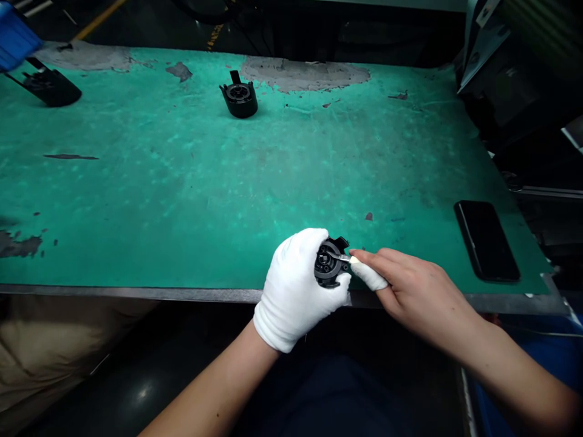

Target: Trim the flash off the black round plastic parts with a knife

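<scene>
My left hand (298, 288), in a white glove, is wrapped round a black round plastic part (328, 262) at the table's front edge. The part's open face, with rings and small holes inside, is turned towards my right hand. My right hand (410, 282) is bare except for a white cover on one digit. It pinches a small, thin metal tool (342, 258). The tool's tip reaches into the face of the part, and my fingers hide the rest of it, so its exact kind cannot be told.
A similar black part (241, 100) stands upright at the back of the green table (182, 182). Another black housing (54, 88) lies at the far left beside a blue bin (17, 36). A phone (487, 241) rests near the right edge. Someone's clothed leg (40, 352) shows at lower left.
</scene>
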### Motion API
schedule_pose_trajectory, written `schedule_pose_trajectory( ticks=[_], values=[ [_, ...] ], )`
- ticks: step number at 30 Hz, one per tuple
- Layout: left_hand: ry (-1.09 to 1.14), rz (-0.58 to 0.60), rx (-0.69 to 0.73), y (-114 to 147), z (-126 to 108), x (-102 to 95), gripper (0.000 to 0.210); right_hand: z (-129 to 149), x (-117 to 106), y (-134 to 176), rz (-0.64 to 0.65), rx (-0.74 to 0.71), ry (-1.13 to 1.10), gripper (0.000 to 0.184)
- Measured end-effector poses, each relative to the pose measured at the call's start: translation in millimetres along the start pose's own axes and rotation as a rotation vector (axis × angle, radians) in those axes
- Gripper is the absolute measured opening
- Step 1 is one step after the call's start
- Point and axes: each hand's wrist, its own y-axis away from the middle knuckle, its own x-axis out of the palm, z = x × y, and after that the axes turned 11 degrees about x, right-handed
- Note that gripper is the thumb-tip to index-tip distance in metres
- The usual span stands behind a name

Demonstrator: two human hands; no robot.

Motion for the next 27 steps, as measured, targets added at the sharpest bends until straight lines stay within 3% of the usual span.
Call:
schedule_pose_trajectory(
  ticks=[8,14,27],
  values=[
    [0.009,0.040,-0.042,-1,2,-1.5,0.034,-3,5,-1,-0.013,0.015,-0.027,0.039],
    [0.029,0.007,-0.030,-5,1,-0.8,0.036,0,1,-11,-0.012,0.047,0.015,0.040],
    [0.004,0.035,-0.043,-3,2,-0.6,0.035,-1,3,-7,0.052,0.006,-0.117,0.035]
  ],
)
